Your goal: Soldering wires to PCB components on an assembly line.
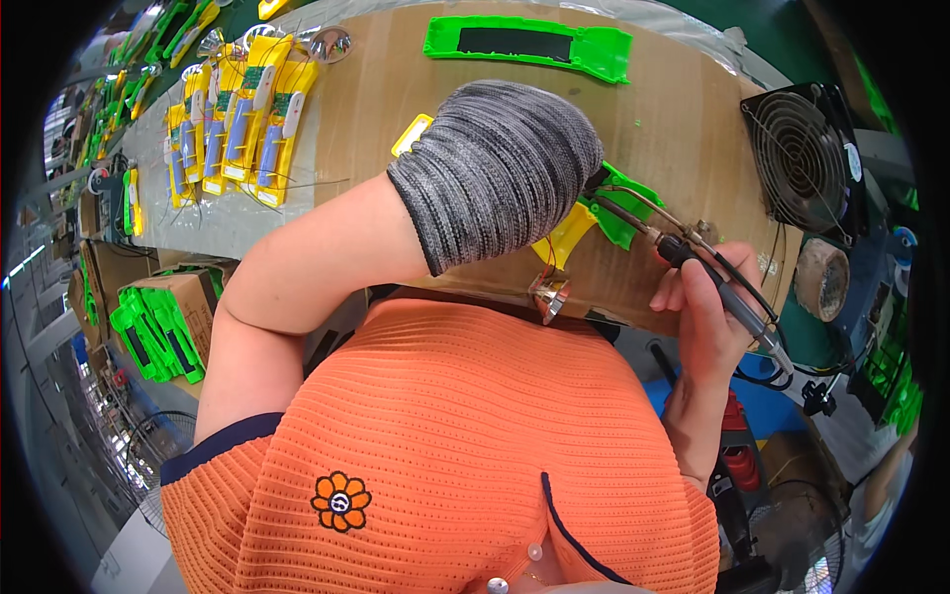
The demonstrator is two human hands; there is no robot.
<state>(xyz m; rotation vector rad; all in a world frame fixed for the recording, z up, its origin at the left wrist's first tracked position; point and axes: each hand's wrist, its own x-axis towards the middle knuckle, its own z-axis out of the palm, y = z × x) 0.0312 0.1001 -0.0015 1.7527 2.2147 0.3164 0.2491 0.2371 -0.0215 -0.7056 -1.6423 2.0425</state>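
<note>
— Fingers first: what are they doing?

— The right hand [705, 317] has its fingers [673, 293] curled round the soldering iron [714, 279], held like a pen, tip aimed left at the green and yellow piece [606, 220] near the bench's front edge. The left hand [498, 170] sits in a grey knit glove; its fingers are hidden under the glove and hand, so I cannot tell whether they are wide, narrow or gripping, though the hand lies over that same piece.

— Largest thing down, what else is there?

— The bench [683, 119] itself, brown board. At its right edge a black fan [800, 158]. At the back edge a long green tray [529, 42]. Towards the back left corner, a row of yellow pieces [242, 119] with wires. Off the front left corner, a box of green parts [158, 332]. Smallest, a shiny metal bit [550, 292] on thin wires [546, 259], hanging at the front edge.

— What could go wrong?

— I'd judge the hot tip is close to the glove; a slip could scorch it or melt the plastic. The dangling metal bit could tug its wires loose.
</note>
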